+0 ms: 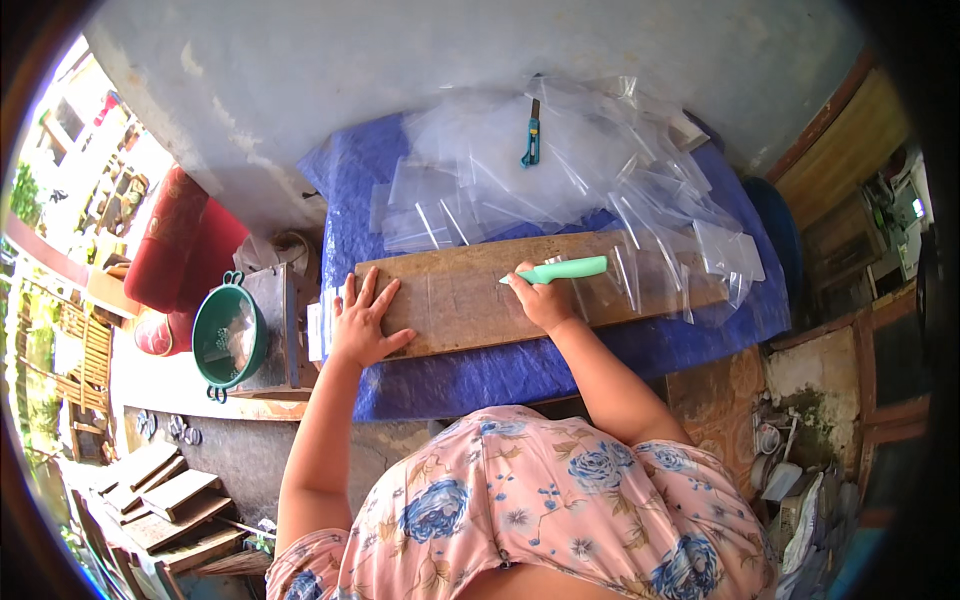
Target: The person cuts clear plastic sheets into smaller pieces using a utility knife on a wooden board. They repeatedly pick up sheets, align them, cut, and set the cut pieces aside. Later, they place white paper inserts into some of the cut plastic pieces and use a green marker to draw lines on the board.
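A long wooden board (465, 300) lies across a blue tarpaulin (450, 375) in front of me, with clear plastic film (637, 281) over much of it, plainest at its right end. Flat on the board's left end rests my left hand (367, 319), fingers spread and holding nothing. My right hand (544, 300) grips a mint-green knife (574, 268) above the middle of the board. The knife's tip points left, and its broad handle end sticks out to the right of my fingers. How much of the blade my fingers cover is hard to see.
Behind the board is a heap of clear plastic bags (495, 172), topped by a teal utility knife (532, 139). To the left, a green colander (255, 341) stands on a wooden box (281, 322), near a red cushioned seat (169, 240). A grey wall (450, 45) rises behind.
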Motion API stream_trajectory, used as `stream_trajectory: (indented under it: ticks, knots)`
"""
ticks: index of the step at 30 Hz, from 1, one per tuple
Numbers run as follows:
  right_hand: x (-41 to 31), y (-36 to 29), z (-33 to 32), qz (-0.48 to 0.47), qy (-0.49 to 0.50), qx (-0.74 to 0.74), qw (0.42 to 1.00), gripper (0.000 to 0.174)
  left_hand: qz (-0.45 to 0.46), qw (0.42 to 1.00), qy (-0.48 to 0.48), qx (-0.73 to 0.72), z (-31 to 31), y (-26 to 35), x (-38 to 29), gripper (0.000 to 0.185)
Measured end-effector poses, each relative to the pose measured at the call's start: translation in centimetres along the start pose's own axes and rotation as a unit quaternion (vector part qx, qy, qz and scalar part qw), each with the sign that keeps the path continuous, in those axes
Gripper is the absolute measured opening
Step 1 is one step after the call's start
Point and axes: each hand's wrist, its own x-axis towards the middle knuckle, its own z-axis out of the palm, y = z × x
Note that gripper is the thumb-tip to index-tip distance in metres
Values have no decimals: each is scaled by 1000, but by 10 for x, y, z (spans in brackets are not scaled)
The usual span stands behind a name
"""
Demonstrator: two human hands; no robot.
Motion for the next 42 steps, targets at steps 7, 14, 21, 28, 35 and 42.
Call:
stream_trajectory:
  ticks: [7, 14, 21, 28, 35, 42]
  knots:
    - [-2, -1, 0, 3, -15, -5, 1000, 23, 9, 1000, 10, 3, 1, 0, -1, 85]
    - [-4, 1, 6, -29, -29, -31, 999, 22, 11, 1000, 15, -2, 3, -2, -1, 84]
    - [8, 13, 3, 11, 2, 38, 999, 23, -11, 1000, 9, 5, -2, -12, -5, 86]
    - [7, -2, -1, 50, -33, 52, 997, 24, -42, 999, -6, -24, -2, -53, -21, 86]
    - [9, -7, 13, 4, -13, 87, 996, 24, -41, 996, -5, -79, 5, -69, -27, 89]
    - [7, -6, 8, 32, -20, 96, 995, 23, -26, 998, -5, -51, 3, -63, -22, 89]
